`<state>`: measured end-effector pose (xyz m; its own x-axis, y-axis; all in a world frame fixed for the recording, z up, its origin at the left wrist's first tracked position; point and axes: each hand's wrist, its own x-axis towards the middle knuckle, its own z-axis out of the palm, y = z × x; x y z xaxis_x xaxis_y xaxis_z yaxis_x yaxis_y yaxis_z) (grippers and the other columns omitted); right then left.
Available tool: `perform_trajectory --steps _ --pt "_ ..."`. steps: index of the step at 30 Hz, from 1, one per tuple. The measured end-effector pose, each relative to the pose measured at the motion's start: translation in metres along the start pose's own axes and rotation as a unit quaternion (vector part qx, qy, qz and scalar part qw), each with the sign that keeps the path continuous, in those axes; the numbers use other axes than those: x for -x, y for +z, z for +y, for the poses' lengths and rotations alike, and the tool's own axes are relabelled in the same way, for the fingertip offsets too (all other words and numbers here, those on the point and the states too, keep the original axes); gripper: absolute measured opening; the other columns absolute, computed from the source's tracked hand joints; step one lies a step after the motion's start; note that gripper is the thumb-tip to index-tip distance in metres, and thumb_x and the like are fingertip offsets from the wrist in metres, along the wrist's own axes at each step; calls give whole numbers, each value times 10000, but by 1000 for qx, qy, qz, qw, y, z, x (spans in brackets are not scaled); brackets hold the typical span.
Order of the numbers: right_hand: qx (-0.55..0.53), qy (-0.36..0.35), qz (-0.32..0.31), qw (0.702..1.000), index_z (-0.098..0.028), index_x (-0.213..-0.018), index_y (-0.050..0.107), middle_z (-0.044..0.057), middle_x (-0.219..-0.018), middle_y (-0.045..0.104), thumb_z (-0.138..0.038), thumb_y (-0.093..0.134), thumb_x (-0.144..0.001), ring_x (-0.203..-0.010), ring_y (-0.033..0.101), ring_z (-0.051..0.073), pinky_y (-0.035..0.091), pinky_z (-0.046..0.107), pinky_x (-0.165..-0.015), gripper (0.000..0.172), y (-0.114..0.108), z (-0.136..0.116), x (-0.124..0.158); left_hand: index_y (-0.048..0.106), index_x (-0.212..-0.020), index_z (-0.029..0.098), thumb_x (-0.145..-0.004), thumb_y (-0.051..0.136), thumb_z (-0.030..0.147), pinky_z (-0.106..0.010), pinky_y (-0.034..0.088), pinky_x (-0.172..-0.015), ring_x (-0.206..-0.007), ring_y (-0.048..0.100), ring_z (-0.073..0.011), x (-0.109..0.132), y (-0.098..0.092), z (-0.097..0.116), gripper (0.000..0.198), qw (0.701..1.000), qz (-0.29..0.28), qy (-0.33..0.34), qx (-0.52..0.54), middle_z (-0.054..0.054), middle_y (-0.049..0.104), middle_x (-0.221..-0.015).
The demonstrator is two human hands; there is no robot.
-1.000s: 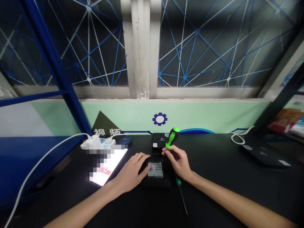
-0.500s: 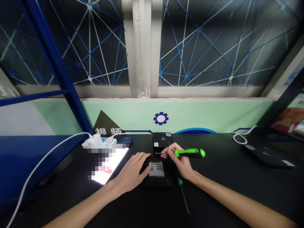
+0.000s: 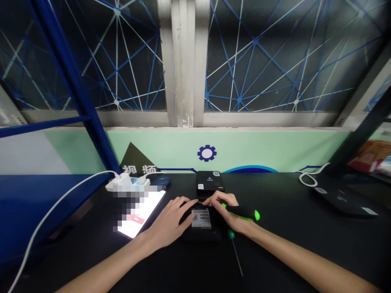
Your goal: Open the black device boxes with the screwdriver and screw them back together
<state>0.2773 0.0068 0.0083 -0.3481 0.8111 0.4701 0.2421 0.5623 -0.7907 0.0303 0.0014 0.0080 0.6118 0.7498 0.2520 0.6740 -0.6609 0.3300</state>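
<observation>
1. Screwdriver (image 3: 242,211) with a black and bright green handle lies in the right hand (image 3: 224,206), handle pointing right and metal shaft pointing left.
2. Right grip: fingers and thumb are curled closely around the tool, near where handle meets shaft.
3. Left grip: the left hand (image 3: 175,212) is spread nearly flat, thumb apart from the fingers, resting at the left side of a black box (image 3: 200,235); it has hold of nothing that can be seen. Its index fingertip is beside the end of the shaft; whether they touch, I cannot tell.
4. That box lies on the table (image 3: 284,236) between both hands, its white label (image 3: 200,218) facing up.
5. Just beyond it sits another black box (image 3: 210,181) with small stickers on top.
6. Near the right wrist is a thin screwdriver (image 3: 231,234) with a green handle, its shaft slanting towards the viewer.
7. Left of the left hand lies a lit phone (image 3: 143,217); behind that are a white power strip (image 3: 130,183) and a dark mouse (image 3: 161,181).
8. Far right, a flat black device (image 3: 342,201) lies near a looped white cable (image 3: 307,179).
</observation>
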Motion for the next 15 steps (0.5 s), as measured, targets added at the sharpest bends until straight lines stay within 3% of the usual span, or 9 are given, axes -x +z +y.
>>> perform_trajectory --steps 6,12,15 --pt "9 -11 31 999 -194 -807 723 61 -825 756 -399 505 -1005 -753 692 200 526 316 -725 359 0 6 1 444 -1466 310 -1067 330 436 -427 432 -1006 -1156 553 -246 0 3 -3 434 1000 -2 0 1 -68 589 -1284" --pt "-21 -9 63 998 -194 -660 602 61 -804 763 -403 504 -1002 -732 694 200 508 313 -711 413 0 7 1 436 -1443 272 -1037 393 466 -418 418 -1015 -1209 536 -256 -1 5 -3 451 1000 19 -24 -3 -63 579 -1329" --pt "-57 8 95 994 -194 -631 569 56 -761 754 -400 526 -991 -718 693 202 503 313 -711 417 1 13 0 551 -1257 241 -946 548 501 -348 476 -807 -939 630 -231 -2 0 -2 405 997 36 -70 -4 -30 676 -1012"
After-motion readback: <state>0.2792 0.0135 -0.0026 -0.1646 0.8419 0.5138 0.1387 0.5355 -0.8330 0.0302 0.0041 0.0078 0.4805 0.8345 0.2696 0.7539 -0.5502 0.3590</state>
